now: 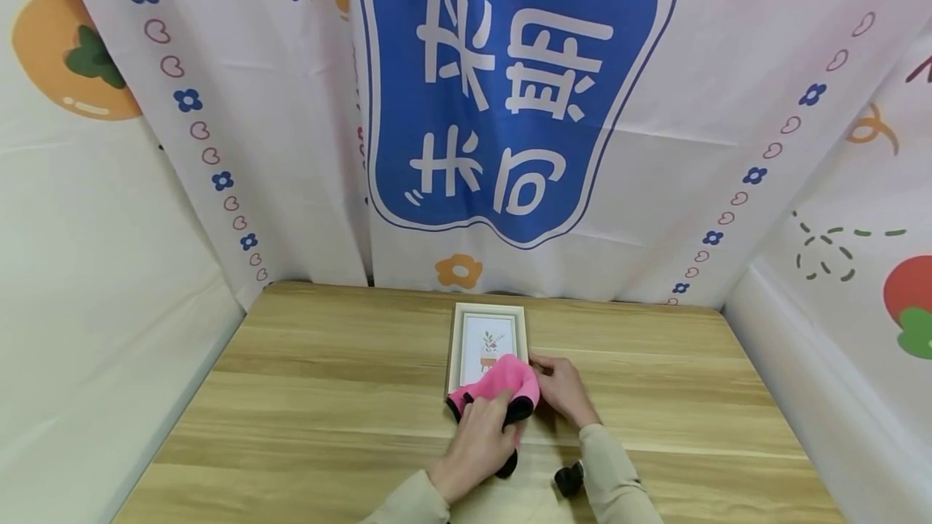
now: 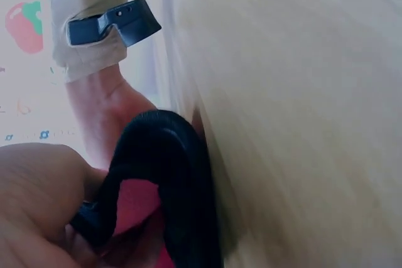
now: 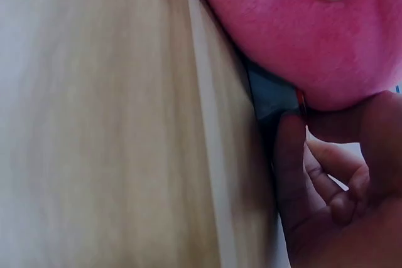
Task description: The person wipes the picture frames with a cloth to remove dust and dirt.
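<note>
A picture frame [image 1: 457,346] with a pale border and a potted-plant print lies on the wooden table. My left hand [image 1: 476,439] grips a pink cloth [image 1: 502,378] with black edging, bunched over the frame's near end. In the left wrist view, the black edging [image 2: 166,149] loops beside the left hand [image 2: 41,199]. At the frame's right side, my right hand [image 1: 564,390] holds the edge. The right wrist view brings this close: the fingers of the right hand [image 3: 339,199] pinch the frame's dark side [image 3: 273,92] under the cloth [image 3: 301,36].
The wooden table [image 1: 306,395] extends on both sides of the frame. A printed curtain [image 1: 692,103] hangs behind its far edge, and white fabric walls [image 1: 87,265] stand at the sides. A black wrist device [image 1: 569,479] sits at the right sleeve.
</note>
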`<action>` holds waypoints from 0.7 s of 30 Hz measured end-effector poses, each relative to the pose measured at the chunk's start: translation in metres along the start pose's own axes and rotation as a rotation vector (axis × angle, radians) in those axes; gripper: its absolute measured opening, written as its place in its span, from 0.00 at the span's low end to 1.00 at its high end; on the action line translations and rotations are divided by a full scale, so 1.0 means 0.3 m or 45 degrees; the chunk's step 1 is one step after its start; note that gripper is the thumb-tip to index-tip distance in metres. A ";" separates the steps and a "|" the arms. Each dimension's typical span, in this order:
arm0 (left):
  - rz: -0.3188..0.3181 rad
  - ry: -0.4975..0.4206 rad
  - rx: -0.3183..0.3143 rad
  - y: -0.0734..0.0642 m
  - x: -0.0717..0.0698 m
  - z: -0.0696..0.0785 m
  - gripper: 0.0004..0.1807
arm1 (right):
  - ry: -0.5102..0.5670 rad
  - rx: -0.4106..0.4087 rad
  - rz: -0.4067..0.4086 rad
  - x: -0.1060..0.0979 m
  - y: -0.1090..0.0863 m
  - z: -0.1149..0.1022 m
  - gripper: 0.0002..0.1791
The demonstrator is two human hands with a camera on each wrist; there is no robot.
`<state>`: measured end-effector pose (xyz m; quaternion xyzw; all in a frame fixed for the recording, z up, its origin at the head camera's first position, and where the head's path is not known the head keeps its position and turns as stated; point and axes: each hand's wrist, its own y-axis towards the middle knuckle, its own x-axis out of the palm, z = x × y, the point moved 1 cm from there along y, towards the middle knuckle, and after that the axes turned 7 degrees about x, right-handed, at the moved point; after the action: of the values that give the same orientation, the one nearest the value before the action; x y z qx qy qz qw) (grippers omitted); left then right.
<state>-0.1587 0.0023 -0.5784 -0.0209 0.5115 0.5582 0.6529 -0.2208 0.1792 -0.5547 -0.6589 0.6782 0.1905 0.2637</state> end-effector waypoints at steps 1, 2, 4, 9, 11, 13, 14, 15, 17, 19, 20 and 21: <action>-0.041 -0.050 -0.033 0.009 -0.027 0.018 0.11 | 0.005 0.005 -0.003 0.000 -0.001 0.002 0.20; -0.071 -0.099 -0.063 0.018 -0.059 0.039 0.10 | 0.015 0.015 -0.005 0.000 -0.001 0.005 0.21; -0.129 -0.189 -0.137 0.034 -0.120 0.073 0.08 | 0.032 0.029 -0.012 0.000 -0.002 0.008 0.22; -0.129 -0.372 -0.218 0.043 -0.245 0.113 0.09 | 0.063 0.081 -0.047 -0.003 -0.004 0.008 0.22; -0.104 -0.403 -0.231 0.041 -0.292 0.119 0.08 | 0.076 0.097 -0.065 -0.002 -0.003 0.009 0.22; -0.069 -0.417 -0.244 0.038 -0.341 0.122 0.07 | 0.122 0.110 -0.097 -0.001 -0.002 0.009 0.23; -0.048 -0.419 -0.253 0.036 -0.365 0.121 0.07 | 0.147 0.119 -0.113 0.000 -0.002 0.009 0.24; -0.027 -0.419 -0.265 0.035 -0.390 0.121 0.06 | 0.173 0.122 -0.128 0.001 -0.001 0.009 0.24; 0.022 -0.400 -0.292 0.031 -0.437 0.116 0.06 | 0.224 0.134 -0.152 0.002 -0.001 0.008 0.25; 0.073 -0.346 -0.307 0.026 -0.478 0.106 0.06 | 0.247 0.158 -0.164 0.004 0.000 0.008 0.25; 0.095 -0.317 -0.308 0.024 -0.497 0.099 0.07 | 0.251 0.165 -0.165 0.004 0.001 0.008 0.25; 0.119 -0.281 -0.305 0.021 -0.515 0.091 0.07 | 0.249 0.170 -0.164 0.005 0.001 0.008 0.25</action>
<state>-0.1233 -0.0884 -0.4551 -0.0135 0.3668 0.6440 0.6712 -0.2208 0.1795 -0.5575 -0.6976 0.6681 0.0625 0.2511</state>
